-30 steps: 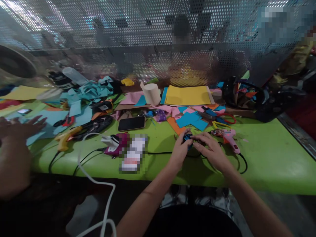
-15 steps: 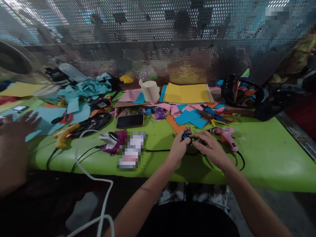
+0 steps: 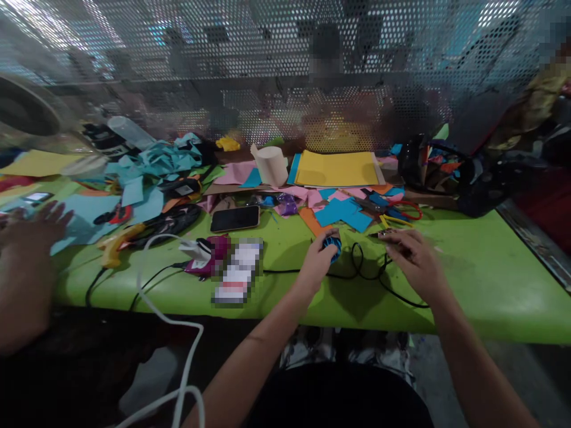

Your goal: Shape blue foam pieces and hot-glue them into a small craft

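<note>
My left hand (image 3: 317, 257) is closed around a small round dark piece with bright blue lines (image 3: 332, 248), held just above the green table. To its right, my right hand (image 3: 413, 258) grips a pink glue gun (image 3: 384, 234). Only the patterned front and dark nozzle of the gun show past my fingers, pointing left toward the round piece. The rest of its body is covered by the hand. A black cord (image 3: 357, 268) loops on the table between my hands.
Blue paper pieces (image 3: 343, 213), scissors with red handles (image 3: 413, 209) and yellow sheets (image 3: 336, 168) lie behind my hands. Left of them are a dark phone (image 3: 235, 219), a lit phone (image 3: 239, 270), a yellow glue gun (image 3: 116, 244) and another person's hand (image 3: 33, 229).
My right hand has moved right, away from the round piece, and closed over the pink glue gun. My left hand has shifted slightly left with the round piece, whose blue lines show more.
</note>
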Demonstrator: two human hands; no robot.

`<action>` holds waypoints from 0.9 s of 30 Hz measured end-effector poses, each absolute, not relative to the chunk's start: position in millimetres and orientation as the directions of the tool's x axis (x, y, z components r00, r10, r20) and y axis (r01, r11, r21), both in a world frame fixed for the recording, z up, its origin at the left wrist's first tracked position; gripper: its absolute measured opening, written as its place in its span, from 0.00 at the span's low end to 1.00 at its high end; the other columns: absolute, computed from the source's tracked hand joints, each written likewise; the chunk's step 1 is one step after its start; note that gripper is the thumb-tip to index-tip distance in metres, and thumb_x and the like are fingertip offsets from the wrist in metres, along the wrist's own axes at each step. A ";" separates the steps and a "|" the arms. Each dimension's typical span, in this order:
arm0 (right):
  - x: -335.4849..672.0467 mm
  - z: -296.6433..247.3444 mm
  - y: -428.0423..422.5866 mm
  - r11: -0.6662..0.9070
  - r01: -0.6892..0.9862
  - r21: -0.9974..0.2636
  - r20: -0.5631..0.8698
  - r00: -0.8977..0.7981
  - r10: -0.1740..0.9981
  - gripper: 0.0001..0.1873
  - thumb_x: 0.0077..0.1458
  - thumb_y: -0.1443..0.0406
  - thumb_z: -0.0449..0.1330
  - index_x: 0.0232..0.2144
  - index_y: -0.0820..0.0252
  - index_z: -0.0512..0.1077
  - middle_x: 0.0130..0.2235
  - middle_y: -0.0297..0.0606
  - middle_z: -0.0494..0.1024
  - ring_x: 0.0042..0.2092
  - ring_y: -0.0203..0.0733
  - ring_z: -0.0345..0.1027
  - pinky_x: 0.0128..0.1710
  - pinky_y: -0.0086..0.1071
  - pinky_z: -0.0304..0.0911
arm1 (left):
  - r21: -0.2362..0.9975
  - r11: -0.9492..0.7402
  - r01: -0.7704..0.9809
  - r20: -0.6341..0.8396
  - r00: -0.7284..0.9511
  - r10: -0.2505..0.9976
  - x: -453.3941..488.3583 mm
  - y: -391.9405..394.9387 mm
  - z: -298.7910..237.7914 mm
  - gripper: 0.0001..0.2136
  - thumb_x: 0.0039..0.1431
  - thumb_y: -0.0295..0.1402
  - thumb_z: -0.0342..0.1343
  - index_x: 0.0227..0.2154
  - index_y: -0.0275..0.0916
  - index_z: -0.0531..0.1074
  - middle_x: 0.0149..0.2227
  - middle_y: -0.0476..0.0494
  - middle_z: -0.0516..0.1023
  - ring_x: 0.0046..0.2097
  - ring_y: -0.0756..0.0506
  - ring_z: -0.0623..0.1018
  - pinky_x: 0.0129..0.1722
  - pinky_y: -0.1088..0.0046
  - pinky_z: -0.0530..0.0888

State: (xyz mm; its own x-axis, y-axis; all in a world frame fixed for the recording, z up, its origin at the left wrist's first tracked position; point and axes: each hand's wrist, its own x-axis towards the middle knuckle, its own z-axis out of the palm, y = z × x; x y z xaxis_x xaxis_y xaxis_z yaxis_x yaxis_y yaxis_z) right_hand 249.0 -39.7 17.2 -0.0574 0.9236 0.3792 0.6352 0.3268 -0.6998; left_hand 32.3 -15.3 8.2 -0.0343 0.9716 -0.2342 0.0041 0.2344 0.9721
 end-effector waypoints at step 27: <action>200.6 -2.7 -39.8 0.188 0.231 -0.955 0.128 -0.252 0.959 0.16 0.58 0.60 0.58 0.48 0.55 0.77 0.42 0.41 0.76 0.46 0.46 0.70 0.48 0.40 0.64 | 0.980 0.198 -0.007 -0.198 0.014 0.980 39.5 -19.0 10.3 0.23 0.44 0.28 0.54 0.47 0.38 0.75 0.51 0.42 0.78 0.52 0.41 0.74 0.53 0.68 0.69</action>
